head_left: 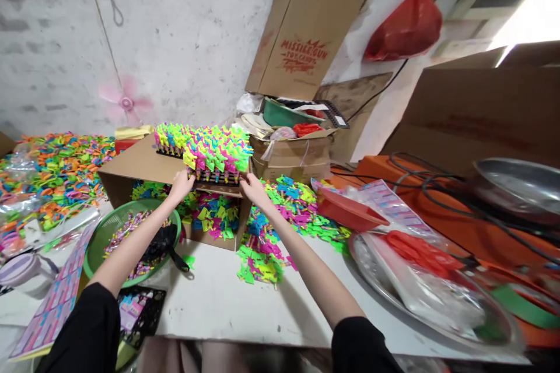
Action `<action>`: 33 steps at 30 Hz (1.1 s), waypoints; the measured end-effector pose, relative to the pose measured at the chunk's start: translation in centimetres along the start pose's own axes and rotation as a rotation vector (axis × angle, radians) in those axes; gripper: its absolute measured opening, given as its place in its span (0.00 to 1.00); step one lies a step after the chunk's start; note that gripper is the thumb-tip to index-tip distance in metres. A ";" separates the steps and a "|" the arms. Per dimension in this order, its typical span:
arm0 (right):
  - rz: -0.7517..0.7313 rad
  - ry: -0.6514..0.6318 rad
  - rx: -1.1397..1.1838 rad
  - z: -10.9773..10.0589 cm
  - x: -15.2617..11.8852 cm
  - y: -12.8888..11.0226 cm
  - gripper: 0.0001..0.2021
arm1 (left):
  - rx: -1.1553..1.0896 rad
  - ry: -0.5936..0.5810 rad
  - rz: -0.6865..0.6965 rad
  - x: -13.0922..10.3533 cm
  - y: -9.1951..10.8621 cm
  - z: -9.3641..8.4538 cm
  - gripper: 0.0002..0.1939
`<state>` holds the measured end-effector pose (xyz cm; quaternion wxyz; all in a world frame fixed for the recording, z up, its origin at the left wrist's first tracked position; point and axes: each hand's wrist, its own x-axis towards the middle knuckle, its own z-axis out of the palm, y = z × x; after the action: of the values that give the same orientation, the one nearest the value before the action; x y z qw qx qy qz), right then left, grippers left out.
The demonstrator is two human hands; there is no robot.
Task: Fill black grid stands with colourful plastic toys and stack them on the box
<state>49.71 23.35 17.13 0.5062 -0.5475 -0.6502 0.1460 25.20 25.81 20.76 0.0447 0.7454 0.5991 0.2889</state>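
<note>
My left hand (181, 184) is closed on the left end of a black rack (219, 178). At its right end my right hand (251, 185) grips the same rack. Small plastic toys (216, 157) in yellow, pink, green and blue stand upright in it. The rack is at the front edge of a cardboard box (140, 160) lying on its side. Behind it, on top of the box, another filled rack (168, 153) is partly hidden by the front toys. More loose toys (214, 218) show inside the box, below my hands.
A green basket (98, 227) of small pieces stands left of the box. Loose toys (262, 262) lie on the white table (245, 315). To the right are a red scoop-shaped bowl (345, 210) and a metal tray (510, 326) with plastic bags. A pink fan (126, 103) is at the wall.
</note>
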 end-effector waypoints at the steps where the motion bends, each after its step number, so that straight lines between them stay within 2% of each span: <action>1: -0.007 -0.018 -0.034 0.1 0.5 0.5 0.12 | 0.028 0.003 -0.016 0.6 -0.1 0.4 0.15; 9: -0.158 -0.030 -0.331 1.1 2.7 3.1 0.06 | 0.142 -0.009 0.028 3.3 -1.0 2.9 0.14; 16: -0.194 -0.074 -0.523 1.1 6.2 4.7 0.10 | 0.152 -0.051 0.095 6.7 -0.7 3.6 0.16; 24: -0.056 -0.051 -0.631 0.6 10.6 6.4 0.14 | 0.197 -0.082 0.066 11.1 0.4 5.6 0.21; 27: -0.025 -0.039 -0.626 0.9 12.0 7.0 0.12 | 0.212 -0.081 0.045 12.2 0.9 5.8 0.20; 30: -0.021 0.008 -0.498 0.8 12.5 7.8 0.11 | 0.170 -0.066 0.040 11.7 1.2 5.0 0.20; 32: -0.039 0.101 -0.339 0.2 11.7 8.7 0.13 | 0.075 -0.016 0.088 9.6 1.0 3.7 0.21; 33: -0.050 0.169 -0.258 -0.2 10.7 9.4 0.14 | 0.004 0.038 0.145 7.8 0.7 2.9 0.21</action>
<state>56.35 35.83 15.60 0.4879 -0.6020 -0.6321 0.0020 28.14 33.61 21.62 0.0108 0.7813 0.5448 0.3044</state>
